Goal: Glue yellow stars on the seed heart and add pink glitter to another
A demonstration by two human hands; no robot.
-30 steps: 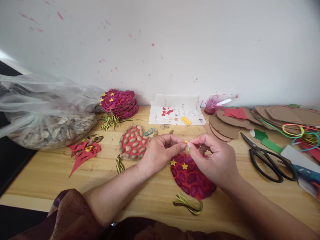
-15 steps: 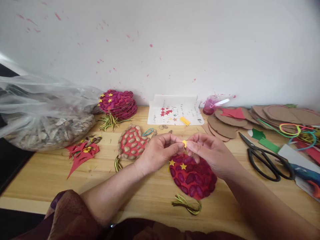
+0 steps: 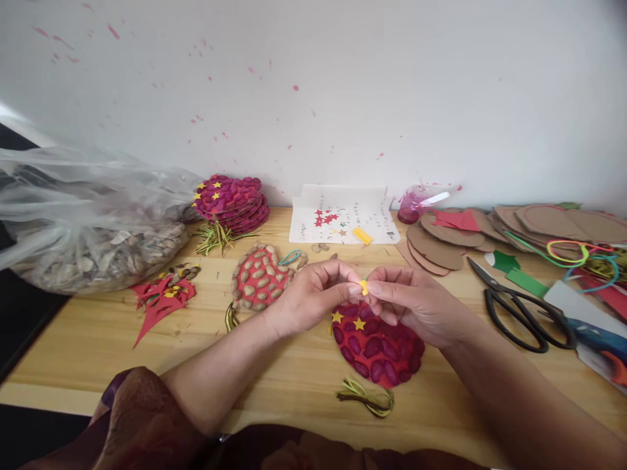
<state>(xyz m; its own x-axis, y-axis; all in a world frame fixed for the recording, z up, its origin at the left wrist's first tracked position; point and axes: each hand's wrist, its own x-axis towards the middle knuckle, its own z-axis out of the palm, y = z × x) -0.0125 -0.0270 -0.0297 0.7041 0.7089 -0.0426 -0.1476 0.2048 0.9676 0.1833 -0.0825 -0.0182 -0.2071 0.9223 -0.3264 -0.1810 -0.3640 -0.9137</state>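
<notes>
Between the fingertips of my left hand (image 3: pixel 321 290) and my right hand (image 3: pixel 416 297) is a small yellow star sticker (image 3: pixel 364 286), pinched from both sides; its outline is partly covered. Both hands are closed around it, above the far edge of a round red piece (image 3: pixel 379 349) studded with dark purple shells or seeds. Two yellow stars (image 3: pixel 359 323) lie on that piece's upper left. A green and brown thread tassel (image 3: pixel 369 397) extends from its near edge. Behind my left wrist lies a heart-shaped red piece (image 3: pixel 255 277) covered with unpainted peanut-like shells.
At the back stand a stack of purple-studded pieces (image 3: pixel 230 199), a white paper sheet (image 3: pixel 298 225) with small stars, and a stained cup (image 3: pixel 409 207). Cardboard shapes (image 3: pixel 438 245) and black-handled scissors (image 3: pixel 524 313) lie right. A clear bag of shells (image 3: pixel 98 248) and red scraps (image 3: pixel 161 297) are left.
My right hand's fingers have shifted down slightly, and the yellow star has turned and dropped a little between my fingertips. The left hand is almost unmoved.
</notes>
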